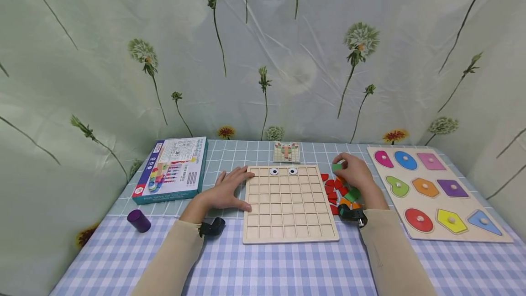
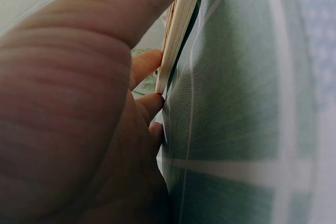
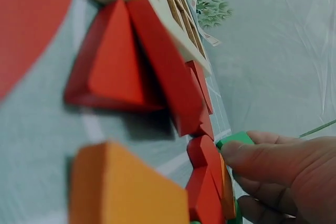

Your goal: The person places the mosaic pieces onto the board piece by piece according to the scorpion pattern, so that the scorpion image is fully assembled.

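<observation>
On the box (image 1: 176,168), edge lettering with "SETS OF", its remaining print illegibly small.

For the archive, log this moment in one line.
left hand: touching grid board; right hand: pinching green block; eye pieces: board's top row

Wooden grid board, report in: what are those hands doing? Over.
Left hand touching grid board, left edge. Right hand pinching green piece. Two eye pieces on board; loose red pieces crowding its right edge.
</observation>
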The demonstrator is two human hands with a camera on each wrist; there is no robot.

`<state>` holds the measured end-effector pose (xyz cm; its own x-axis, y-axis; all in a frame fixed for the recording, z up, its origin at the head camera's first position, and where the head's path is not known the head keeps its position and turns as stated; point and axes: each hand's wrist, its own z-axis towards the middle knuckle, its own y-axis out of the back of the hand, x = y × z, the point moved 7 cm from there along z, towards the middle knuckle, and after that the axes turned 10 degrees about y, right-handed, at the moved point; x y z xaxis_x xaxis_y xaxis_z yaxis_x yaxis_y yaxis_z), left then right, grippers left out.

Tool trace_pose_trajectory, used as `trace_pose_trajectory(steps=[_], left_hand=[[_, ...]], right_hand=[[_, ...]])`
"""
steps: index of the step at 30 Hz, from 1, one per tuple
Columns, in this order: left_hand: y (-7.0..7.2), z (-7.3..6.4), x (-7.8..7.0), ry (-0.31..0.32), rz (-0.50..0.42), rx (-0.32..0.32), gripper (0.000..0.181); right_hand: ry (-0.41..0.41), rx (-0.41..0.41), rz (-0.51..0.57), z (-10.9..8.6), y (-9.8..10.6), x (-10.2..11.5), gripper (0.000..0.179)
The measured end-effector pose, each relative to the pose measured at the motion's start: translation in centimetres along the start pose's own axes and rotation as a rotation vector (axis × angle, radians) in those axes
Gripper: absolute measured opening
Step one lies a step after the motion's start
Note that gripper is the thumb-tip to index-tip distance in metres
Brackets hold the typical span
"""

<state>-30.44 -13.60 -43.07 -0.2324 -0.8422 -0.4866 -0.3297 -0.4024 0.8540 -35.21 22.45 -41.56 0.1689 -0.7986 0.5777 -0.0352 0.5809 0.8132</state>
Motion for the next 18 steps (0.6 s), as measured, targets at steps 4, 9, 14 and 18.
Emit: trace_pose_trajectory(steps=[4, 9, 14, 18], left_hand=[[0.0, 0.0, 0.1, 0.009, 0.005, 0.007, 0.099], [0.0, 0.0, 0.0, 0.007, 0.005, 0.007, 0.099], [0.0, 0.0, 0.1, -0.002, 0.001, 0.005, 0.099], [0.0, 0.0, 0.1, -0.005, 0.002, 0.002, 0.098]], right_hand=[[0.026, -0.030, -0.023, 0.0, 0.3, 0.4, 0.029], [0.077, -0.046, -0.018, 0.0, 0.4, 1.6, 0.029], [0.139, 0.015, 0.016, 0.2, 0.0, 3.3, 0.029], [0.174, 0.103, 0.059, 0.4, -0.7, 4.5, 0.030]])
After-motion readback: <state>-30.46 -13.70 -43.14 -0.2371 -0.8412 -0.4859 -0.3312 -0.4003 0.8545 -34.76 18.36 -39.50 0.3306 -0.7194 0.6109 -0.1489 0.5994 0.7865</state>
